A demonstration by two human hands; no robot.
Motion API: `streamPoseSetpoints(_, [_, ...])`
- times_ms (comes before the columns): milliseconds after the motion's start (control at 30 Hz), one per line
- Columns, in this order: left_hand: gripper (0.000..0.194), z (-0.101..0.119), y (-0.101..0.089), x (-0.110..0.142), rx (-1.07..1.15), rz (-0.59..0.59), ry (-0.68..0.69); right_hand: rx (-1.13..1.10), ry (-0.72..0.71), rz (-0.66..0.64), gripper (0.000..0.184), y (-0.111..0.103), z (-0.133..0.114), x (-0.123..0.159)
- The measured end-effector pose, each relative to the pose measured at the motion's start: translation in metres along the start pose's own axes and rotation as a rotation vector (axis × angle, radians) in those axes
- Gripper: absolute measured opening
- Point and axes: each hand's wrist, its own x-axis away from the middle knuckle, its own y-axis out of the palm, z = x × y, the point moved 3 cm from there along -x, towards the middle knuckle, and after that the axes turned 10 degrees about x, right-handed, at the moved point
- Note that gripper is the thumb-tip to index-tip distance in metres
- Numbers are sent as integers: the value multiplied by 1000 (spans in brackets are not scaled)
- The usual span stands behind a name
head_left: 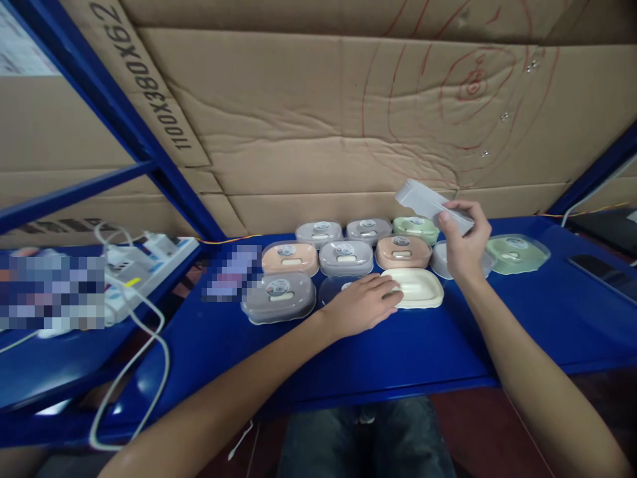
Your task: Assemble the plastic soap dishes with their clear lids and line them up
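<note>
My left hand (pixel 365 304) is at the near middle of the blue table, its fingers closed over the left end of a cream oval dish (pixel 423 289). That dish lies flat with its inside facing up. Partly hidden behind the hand is a clear lid (pixel 332 287). My right hand (pixel 468 242) is raised above the boxes, closed round a long white rectangular piece (pixel 428 199); its exact kind is unclear. Around them are several oval boxes with clear, stickered covers: a grey one (pixel 279 297), a peach one (pixel 403 251) and a green one (pixel 517 253) among them.
A cardboard sheet (pixel 298 99) stands behind the blue table (pixel 398 352). At left are a power strip (pixel 172 255), a white cable (pixel 162 345) and a blurred-out item (pixel 231 272). A dark phone-like object (pixel 602 275) lies at right. Blue frame posts (pixel 169 176) rise at the sides.
</note>
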Motion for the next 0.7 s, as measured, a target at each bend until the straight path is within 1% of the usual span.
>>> streamPoseSetpoints(133, [24,0,1,1,-31,9,-13,9,-8,-25,44,0,2,1])
streamPoseSetpoints(233, [25,2,2,2,-88,15,-7,-23,1,-24,43,0,2,1])
streamPoseSetpoints(300, [32,3,2,4,-124,31,9,-45,7,-39,44,0,-1,2])
streamPoseSetpoints(400, [49,7,-2,5,-166,84,53,-60,0,-81,46,2,-6,5])
streamPoseSetpoints(467, [55,10,-7,6,-179,128,85,-67,-16,-134,46,4,-11,7])
streamPoseSetpoints(533, [54,13,-15,6,-173,166,89,-79,-34,-214,46,6,-15,10])
streamPoseSetpoints(600, [49,14,-23,8,-151,201,59,-91,-50,-311,49,10,-18,13])
streamPoseSetpoints(700, [35,10,-38,13,-98,267,-17,-106,-60,-446,54,14,-21,18])
